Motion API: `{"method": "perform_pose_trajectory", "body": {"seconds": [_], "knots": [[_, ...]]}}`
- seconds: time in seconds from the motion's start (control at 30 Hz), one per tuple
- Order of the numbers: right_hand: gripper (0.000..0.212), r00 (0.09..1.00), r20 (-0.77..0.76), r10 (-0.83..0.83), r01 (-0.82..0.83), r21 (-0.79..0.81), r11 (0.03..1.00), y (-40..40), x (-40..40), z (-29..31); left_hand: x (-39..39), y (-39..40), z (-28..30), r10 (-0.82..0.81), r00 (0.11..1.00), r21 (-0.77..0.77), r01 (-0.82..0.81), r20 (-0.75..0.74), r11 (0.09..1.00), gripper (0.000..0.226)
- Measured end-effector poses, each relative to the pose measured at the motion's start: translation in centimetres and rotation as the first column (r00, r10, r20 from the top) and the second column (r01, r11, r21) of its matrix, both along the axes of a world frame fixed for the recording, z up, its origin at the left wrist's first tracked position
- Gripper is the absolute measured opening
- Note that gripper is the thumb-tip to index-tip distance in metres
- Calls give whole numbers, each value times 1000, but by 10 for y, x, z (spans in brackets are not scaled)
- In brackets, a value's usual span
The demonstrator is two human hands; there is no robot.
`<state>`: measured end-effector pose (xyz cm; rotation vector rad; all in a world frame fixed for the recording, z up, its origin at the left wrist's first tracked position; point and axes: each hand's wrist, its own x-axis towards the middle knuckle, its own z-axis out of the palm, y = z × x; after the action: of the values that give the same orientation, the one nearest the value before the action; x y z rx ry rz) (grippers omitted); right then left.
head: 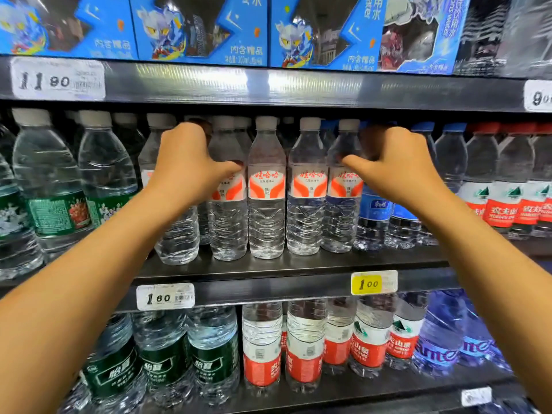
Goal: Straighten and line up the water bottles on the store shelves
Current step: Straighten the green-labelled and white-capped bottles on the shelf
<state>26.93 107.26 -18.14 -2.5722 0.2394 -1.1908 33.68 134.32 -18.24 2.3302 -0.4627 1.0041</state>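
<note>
A row of clear white-capped bottles with orange labels (pixel 266 186) stands upright on the middle shelf (pixel 298 264). My left hand (pixel 185 162) grips the neck of the leftmost orange-label bottle (pixel 177 240). Its fingers curl over and behind the bottle, and its thumb reaches right onto the neighbouring bottle (pixel 227 228). My right hand (pixel 397 168) curls round the upper part of a blue-label bottle (pixel 373 222). That thumb points left and touches the rightmost orange-label bottle (pixel 340 210). Both hands hide the necks they cover.
Green-label bottles (pixel 53 210) stand left of the row and red-label bottles (pixel 504 210) right of it. Blue gift boxes (pixel 197 28) fill the top shelf. The lower shelf holds green-label (pixel 161 369), red-label (pixel 263 363) and purple-label bottles (pixel 439 348). Price tags (pixel 165 297) line the shelf edges.
</note>
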Motion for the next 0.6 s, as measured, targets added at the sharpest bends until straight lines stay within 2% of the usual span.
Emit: {"method": "perform_pose_trajectory", "body": {"seconds": [0.13,0.37,0.6], "knots": [[45,998,-56,-35,31,-69,997,1,5,1,-2,0,-1,20,1000,9,-20,1,1000,61],[41,999,-16,36,-37,-41,998,-5,-1,5,-6,1,0,23,1000,3,-23,-12,1000,66],[37,998,-32,62,-63,-44,997,-2,-7,6,-2,4,2,-13,1000,11,13,-21,1000,57]]}}
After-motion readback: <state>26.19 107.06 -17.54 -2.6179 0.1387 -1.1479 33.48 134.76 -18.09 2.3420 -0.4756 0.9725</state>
